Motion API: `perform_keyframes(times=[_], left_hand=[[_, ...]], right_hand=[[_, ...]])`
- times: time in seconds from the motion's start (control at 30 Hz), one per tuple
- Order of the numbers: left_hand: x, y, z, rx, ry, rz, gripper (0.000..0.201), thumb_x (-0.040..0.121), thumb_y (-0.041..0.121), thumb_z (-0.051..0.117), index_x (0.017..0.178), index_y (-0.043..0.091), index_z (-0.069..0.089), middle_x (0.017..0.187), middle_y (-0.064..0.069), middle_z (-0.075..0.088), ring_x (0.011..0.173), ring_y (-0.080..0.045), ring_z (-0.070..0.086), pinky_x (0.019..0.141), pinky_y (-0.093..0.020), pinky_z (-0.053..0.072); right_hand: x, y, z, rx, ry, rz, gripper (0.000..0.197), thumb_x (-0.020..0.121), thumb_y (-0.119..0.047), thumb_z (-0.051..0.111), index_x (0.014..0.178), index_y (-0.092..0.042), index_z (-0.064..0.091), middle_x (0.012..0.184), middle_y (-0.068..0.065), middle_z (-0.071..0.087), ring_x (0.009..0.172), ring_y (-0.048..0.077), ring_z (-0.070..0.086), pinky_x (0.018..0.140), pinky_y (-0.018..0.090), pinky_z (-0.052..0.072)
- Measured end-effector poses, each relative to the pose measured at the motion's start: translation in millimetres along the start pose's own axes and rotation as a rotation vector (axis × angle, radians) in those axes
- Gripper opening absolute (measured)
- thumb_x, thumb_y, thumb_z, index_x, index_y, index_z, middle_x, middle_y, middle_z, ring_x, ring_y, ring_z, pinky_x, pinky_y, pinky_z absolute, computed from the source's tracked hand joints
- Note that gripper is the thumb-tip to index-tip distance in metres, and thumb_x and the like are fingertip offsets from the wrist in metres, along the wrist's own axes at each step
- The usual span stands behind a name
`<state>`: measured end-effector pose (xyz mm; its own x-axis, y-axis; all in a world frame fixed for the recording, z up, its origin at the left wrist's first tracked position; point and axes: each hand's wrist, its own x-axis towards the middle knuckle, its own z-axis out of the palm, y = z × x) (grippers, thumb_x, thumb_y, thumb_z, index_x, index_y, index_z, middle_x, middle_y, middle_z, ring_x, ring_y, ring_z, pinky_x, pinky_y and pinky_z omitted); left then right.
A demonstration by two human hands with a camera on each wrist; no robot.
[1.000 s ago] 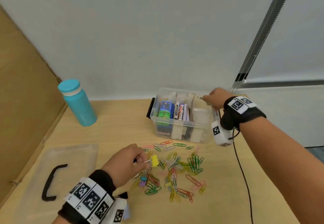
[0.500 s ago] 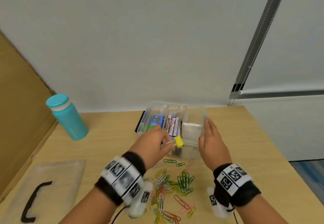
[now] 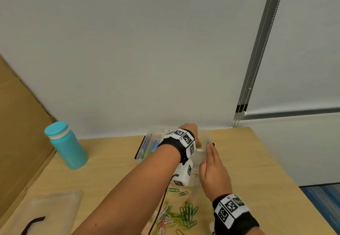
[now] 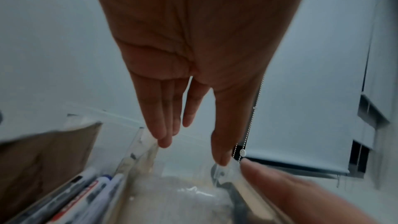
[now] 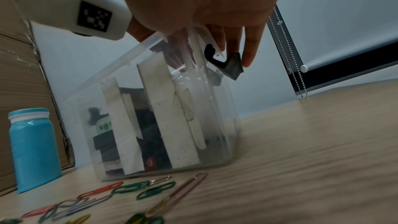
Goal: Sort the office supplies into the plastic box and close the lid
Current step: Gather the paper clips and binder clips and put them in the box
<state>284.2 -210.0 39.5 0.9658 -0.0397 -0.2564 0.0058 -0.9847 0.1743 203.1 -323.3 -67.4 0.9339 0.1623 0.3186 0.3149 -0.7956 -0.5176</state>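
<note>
The clear plastic box (image 3: 147, 143) stands at the back of the table, its lid off. My left hand (image 3: 190, 129) reaches over its right compartment; in the left wrist view the left hand (image 4: 191, 147) points down into the box (image 4: 137, 144) with straight fingers and holds nothing. Markers (image 4: 86, 193) lie in the compartment beside it. My right hand (image 3: 211, 161) lies flat against the box's right end, its fingertips (image 5: 247, 57) at the black latch (image 5: 228, 65). Loose coloured paper clips (image 3: 176, 214) lie on the table in front of the box (image 5: 150, 108). The yellow binder clip is not visible.
The clear lid (image 3: 55, 209) with a black handle (image 3: 33, 223) lies at the near left. A teal bottle (image 3: 66, 146) stands left of the box, beside a cardboard panel (image 3: 22, 115). A blind's bead chain (image 3: 237, 117) hangs at the wall behind.
My left hand carried a yellow binder clip from the pile to the box and now has straight, empty fingers. My right hand slid from the box's far corner to its right side.
</note>
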Motion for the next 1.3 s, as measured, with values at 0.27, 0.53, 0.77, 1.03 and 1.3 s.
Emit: perform_keyframes(times=[0.27, 0.53, 0.77, 1.03, 1.3], left_hand=[[-80, -66, 5, -0.329, 0.238, 0.124, 0.025, 0.087, 0.032, 0.061, 0.110, 0.022, 0.063, 0.111, 0.008, 0.064, 0.094, -0.011, 0.059, 0.090, -0.028, 0.047], [-192, -167, 55, -0.315, 0.130, 0.016, 0.006, 0.087, 0.030, 0.061, 0.088, 0.025, 0.062, 0.094, 0.011, 0.062, 0.078, -0.008, 0.060, 0.071, -0.024, 0.049], [-237, -215, 139, -0.143, -0.296, -0.027, 0.016, 0.082, 0.035, 0.063, 0.094, 0.031, 0.052, 0.101, 0.010, 0.051, 0.078, -0.004, 0.046, 0.068, -0.013, 0.039], [-250, -240, 160, -0.193, -0.284, 0.124, 0.034, 0.081, 0.021, 0.063, 0.114, 0.025, 0.054, 0.103, 0.014, 0.041, 0.080, 0.003, 0.042, 0.061, 0.001, 0.027], [-248, -233, 156, -0.027, -0.313, 0.226, 0.028, 0.086, 0.017, 0.058, 0.114, 0.023, 0.057, 0.116, 0.002, 0.045, 0.096, -0.023, 0.057, 0.077, -0.029, 0.044]], right_hand=[[4, 3, 1, -0.005, -0.009, 0.010, 0.057, 0.096, -0.029, 0.024, 0.150, -0.011, 0.021, 0.159, 0.001, 0.016, 0.129, 0.022, 0.045, 0.099, 0.036, 0.046], [-2, 3, 7, -0.095, 0.046, 0.045, 0.056, 0.093, -0.027, 0.027, 0.147, -0.010, 0.031, 0.155, 0.007, 0.028, 0.133, 0.030, 0.037, 0.109, 0.044, 0.035], [-53, -78, 11, -0.107, -0.049, -0.415, 0.034, 0.087, -0.015, 0.052, 0.121, -0.018, 0.055, 0.129, 0.001, 0.052, 0.120, 0.019, 0.045, 0.100, 0.041, 0.044], [-114, -138, 77, -0.179, -0.822, -0.646, 0.037, 0.089, -0.019, 0.053, 0.126, -0.021, 0.051, 0.121, 0.002, 0.047, 0.111, 0.023, 0.047, 0.076, 0.039, 0.048], [-118, -146, 87, -0.224, -0.812, -0.512, 0.023, 0.093, -0.011, 0.045, 0.110, -0.009, 0.059, 0.119, 0.007, 0.044, 0.109, 0.025, 0.046, 0.080, 0.038, 0.046]])
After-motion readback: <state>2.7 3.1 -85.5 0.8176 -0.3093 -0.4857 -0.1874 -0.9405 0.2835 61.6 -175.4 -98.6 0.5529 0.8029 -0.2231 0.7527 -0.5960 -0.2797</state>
